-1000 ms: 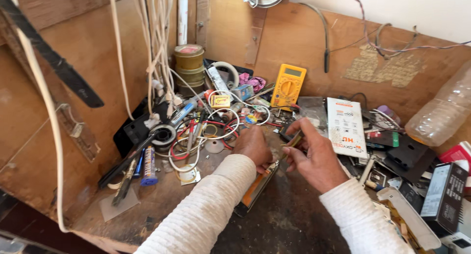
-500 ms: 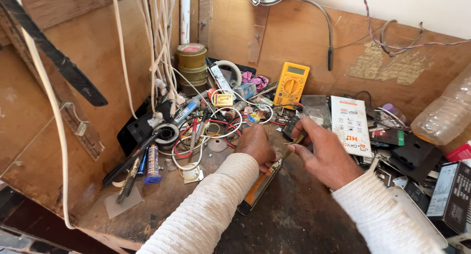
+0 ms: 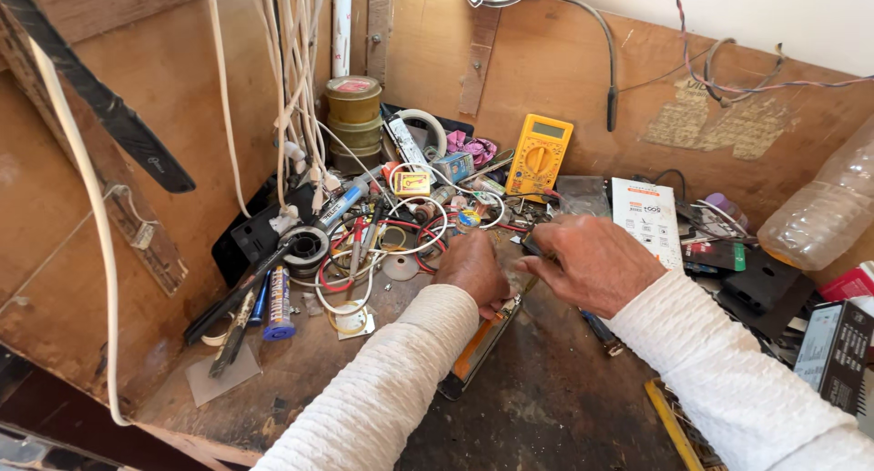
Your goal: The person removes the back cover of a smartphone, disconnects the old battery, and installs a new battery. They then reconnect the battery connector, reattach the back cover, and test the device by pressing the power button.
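Centrally, the left hand (image 3: pixel 473 269) lies knuckles-up with its fingers curled down onto the top end of a flat phone-like device (image 3: pixel 481 345) that rests on the dark workbench (image 3: pixel 555 407); whether those fingers pinch anything cannot be told. Just beside it at 3 o'clock, the right hand (image 3: pixel 592 263) has its fingertips closed on a small dark part (image 3: pixel 531 246), too hidden to identify. The device runs from under the left hand toward 6 o'clock, its orange inner face showing. At 9 to 11 o'clock of the hands sits a tangle of red and white wires (image 3: pixel 382 243), with a solder spool (image 3: pixel 305 246) and a blue marker (image 3: pixel 278 304) farther out. At 12 o'clock a yellow multimeter (image 3: pixel 539 157) leans on the back board; a white box (image 3: pixel 648 218) lies at 1 o'clock, and a clear plastic bottle (image 3: pixel 819 212) lies well apart at 2 o'clock.
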Demonstrator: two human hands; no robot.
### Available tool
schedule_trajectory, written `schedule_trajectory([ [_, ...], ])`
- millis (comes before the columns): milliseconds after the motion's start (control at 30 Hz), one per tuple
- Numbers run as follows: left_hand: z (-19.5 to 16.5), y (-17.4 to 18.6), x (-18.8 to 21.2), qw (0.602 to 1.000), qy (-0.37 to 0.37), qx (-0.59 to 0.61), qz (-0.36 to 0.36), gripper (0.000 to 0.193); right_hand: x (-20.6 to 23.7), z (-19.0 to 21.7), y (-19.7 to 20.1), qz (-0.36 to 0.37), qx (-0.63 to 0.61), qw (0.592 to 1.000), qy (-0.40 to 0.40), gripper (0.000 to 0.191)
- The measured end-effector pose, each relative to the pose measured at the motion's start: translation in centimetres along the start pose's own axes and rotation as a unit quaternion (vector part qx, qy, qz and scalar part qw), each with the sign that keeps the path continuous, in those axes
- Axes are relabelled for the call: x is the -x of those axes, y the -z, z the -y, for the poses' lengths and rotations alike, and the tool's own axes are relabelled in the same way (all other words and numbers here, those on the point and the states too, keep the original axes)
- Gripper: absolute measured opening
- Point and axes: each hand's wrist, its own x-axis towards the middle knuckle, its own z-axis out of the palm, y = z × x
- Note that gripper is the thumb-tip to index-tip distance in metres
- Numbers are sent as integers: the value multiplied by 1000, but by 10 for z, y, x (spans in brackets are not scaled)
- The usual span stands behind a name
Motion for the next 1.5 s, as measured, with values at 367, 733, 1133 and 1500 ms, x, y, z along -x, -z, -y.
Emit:
schedule_trajectory([
  [367, -5, 0, 3, 999, 36, 13, -4, 13, -1, -3, -9, -79, -127, 987, 56, 26],
  [733, -2, -1, 1, 1000, 7, 22, -11, 9, 5, -7, -4, -82, -168, 977, 104, 19],
  [1133, 0, 0, -4, 1000, 4, 14, -8, 11, -3, -3, -6, -107, -116, 982, 108, 21],
  [1500, -1, 1, -4, 1000, -3, 11, 9, 13, 2, 0, -2, -44, -31, 998, -37, 39],
])
